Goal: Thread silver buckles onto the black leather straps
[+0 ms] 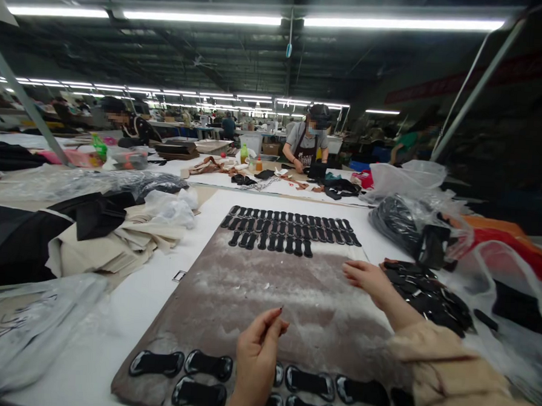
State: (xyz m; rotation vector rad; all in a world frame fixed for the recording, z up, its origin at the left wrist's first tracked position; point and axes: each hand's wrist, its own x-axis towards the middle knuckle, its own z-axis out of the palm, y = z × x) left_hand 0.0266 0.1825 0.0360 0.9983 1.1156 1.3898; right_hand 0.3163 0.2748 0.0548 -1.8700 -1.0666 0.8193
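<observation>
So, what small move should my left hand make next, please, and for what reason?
I would probably lower the left hand to one of the near black pieces and take its edge with the fingers. That hand is closest to them and no black piece shows in it, while the right hand is farther off, by the brown mat's right side.

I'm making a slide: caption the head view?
Left hand and right hand at a brown mat with rows of black pieces.
</observation>
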